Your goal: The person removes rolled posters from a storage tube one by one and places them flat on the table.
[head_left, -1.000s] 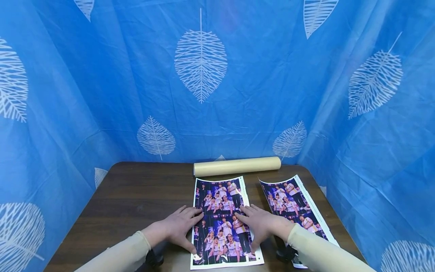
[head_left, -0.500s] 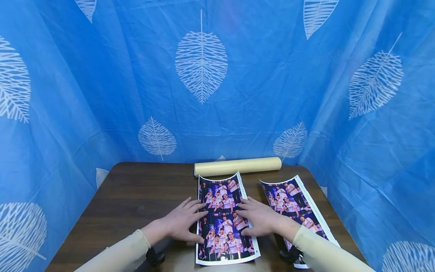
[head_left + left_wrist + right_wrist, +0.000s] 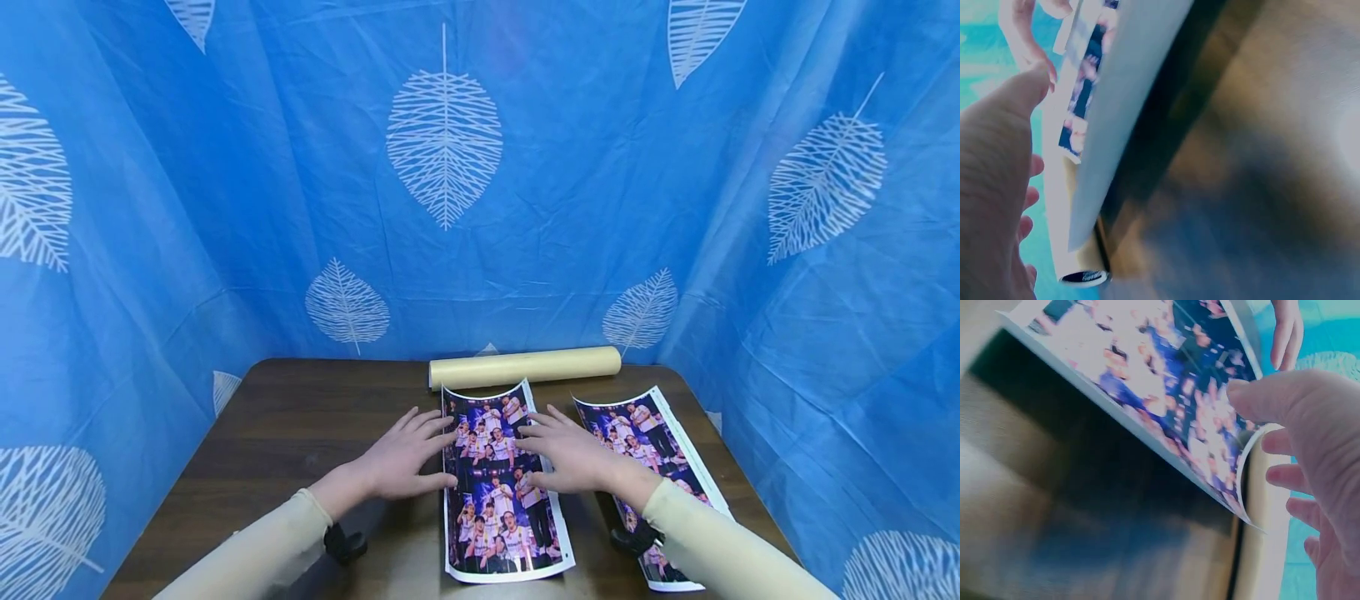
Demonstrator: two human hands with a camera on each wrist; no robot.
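Observation:
A glossy printed sheet [image 3: 495, 492] with two copies of a group photo lies in the middle of the table, its side edges curling upward. My left hand [image 3: 405, 460] is spread beside its left edge, with the fingertips at or just over that edge. On the opposite side, my right hand [image 3: 573, 454] reaches over the right edge with parted, relaxed fingers. Neither hand grips the sheet. In the left wrist view, the sheet's pale underside [image 3: 1122, 94] shows past the thumb. The right wrist view catches its photo face [image 3: 1166, 394] and raised edge. Whether the fingertips touch it I cannot tell.
Behind the sheet, a cream cardboard tube [image 3: 525, 367] lies along the back of the dark wooden table [image 3: 322, 417]. A second, similar printed sheet [image 3: 637, 433] sits at the right, partly under my right forearm. A blue leaf-patterned curtain [image 3: 540, 183] surrounds the table.
Both hands have lifted and shifted forward from the sheet's lower half toward its upper half. The sheet has slid slightly right, and its sides now curl up more.

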